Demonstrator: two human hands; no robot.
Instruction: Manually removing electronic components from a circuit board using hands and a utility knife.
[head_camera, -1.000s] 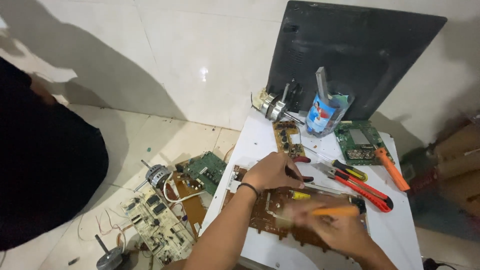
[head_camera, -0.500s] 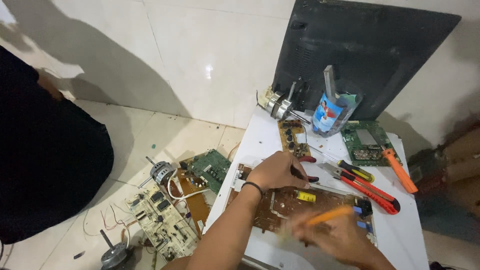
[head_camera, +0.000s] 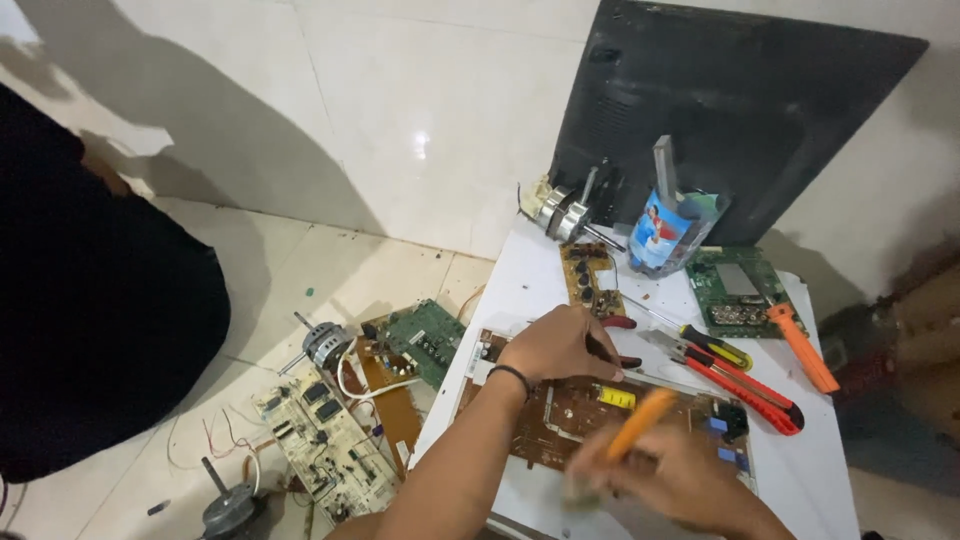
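A brown circuit board (head_camera: 580, 415) lies on the white table (head_camera: 530, 280) in front of me. My left hand (head_camera: 562, 345) rests on the board's upper edge, fingers curled, beside a red-handled tool (head_camera: 625, 360) whose grip I cannot make out. My right hand (head_camera: 665, 480) is blurred low over the board and grips an orange-handled tool (head_camera: 638, 425), its handle pointing up and to the right.
Red-handled pliers (head_camera: 745, 385), a yellow-black screwdriver (head_camera: 715, 347), an orange cutter (head_camera: 803, 347), two small boards (head_camera: 588, 280) (head_camera: 735, 290), a cut plastic bottle (head_camera: 665, 232) and a motor (head_camera: 565, 212) lie behind. A black panel (head_camera: 740, 100) leans on the wall. Boards (head_camera: 325, 450) and motors (head_camera: 325, 345) litter the floor; a dark-clothed person (head_camera: 90, 320) is at the left.
My right hand has moved with the orange-handled tool over the board, and the handle now tilts more upright. My left hand stays on the board. The camera has shifted slightly.
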